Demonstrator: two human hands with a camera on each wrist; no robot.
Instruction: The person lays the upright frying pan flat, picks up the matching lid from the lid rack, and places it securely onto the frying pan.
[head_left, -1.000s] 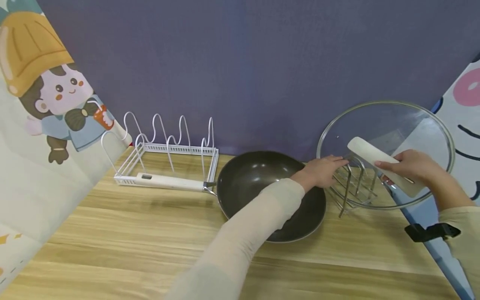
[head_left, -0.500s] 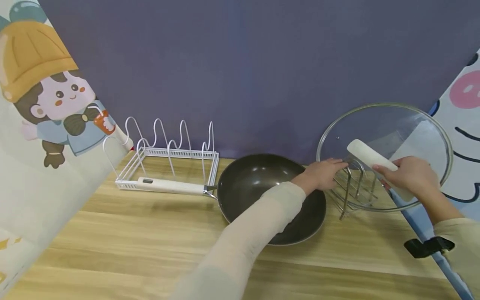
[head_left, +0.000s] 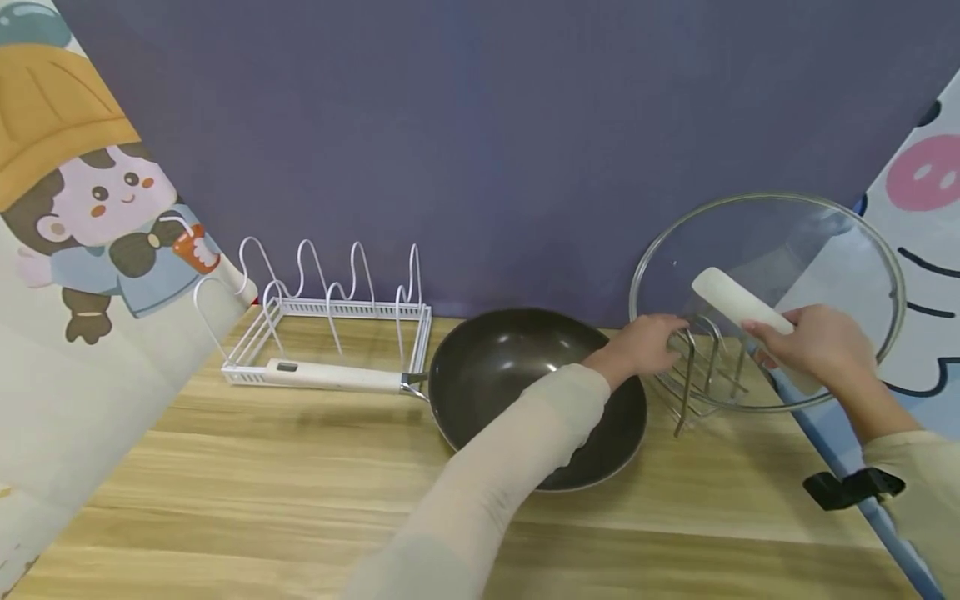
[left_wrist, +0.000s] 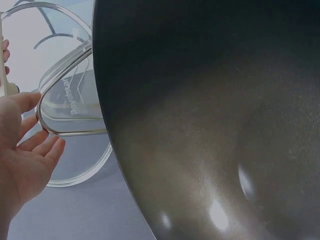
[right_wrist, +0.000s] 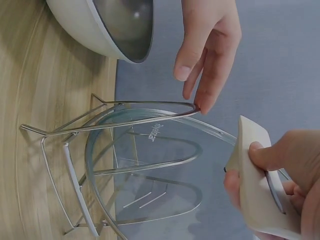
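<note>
My right hand (head_left: 828,346) grips the long cream handle (right_wrist: 260,175) of a clear glass lid (head_left: 765,250) with a metal rim. The lid stands on edge, its lower part between the wire loops of a small metal rack (right_wrist: 135,165). My left hand (head_left: 643,346) reaches across a dark wok (head_left: 495,375) to the rack. Its fingertips touch the rounded top of the nearest loop, as the right wrist view shows; in the left wrist view the left hand (left_wrist: 25,150) has its fingers loosely bent. The wok's white handle (head_left: 337,377) points left.
A white wire rack (head_left: 426,333) with several upright loops stands at the left, behind the wok's handle. A blue-grey wall (head_left: 480,150) rises behind the wooden table (head_left: 285,500). Cartoon-printed cloths (head_left: 135,225) lie at both sides.
The view has shifted slightly. My left fingers are a little more bent at the rack's loop than a second ago. My right hand keeps hold of the lid's handle, which has barely moved.
</note>
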